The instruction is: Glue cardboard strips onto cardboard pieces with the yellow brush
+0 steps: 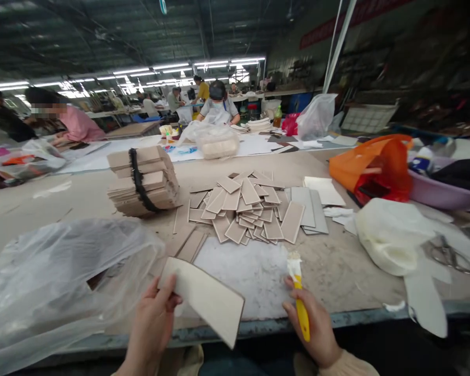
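Observation:
My left hand (156, 308) pinches the upper left end of a pale rectangular panel (206, 297), which is held tilted above the near table edge. In my right hand (313, 318) is a yellow-handled brush (301, 303), its bristles coated white and pointing away from me. A whitish, stained work patch (246, 266) lies on the table between and beyond the hands. Just past it spreads a loose heap of beige rectangular pieces (245, 203) with light edges. Several grey panels (309, 209) lie at the heap's right.
A stack of beige boards (143, 180) tied with a black band stands behind left. Clear plastic sheeting (62, 277) covers the left front. On the right are a whitish plastic container (391, 235), scissors (450, 256) and an orange bag (370, 162). A co-worker (218, 102) sits across the table.

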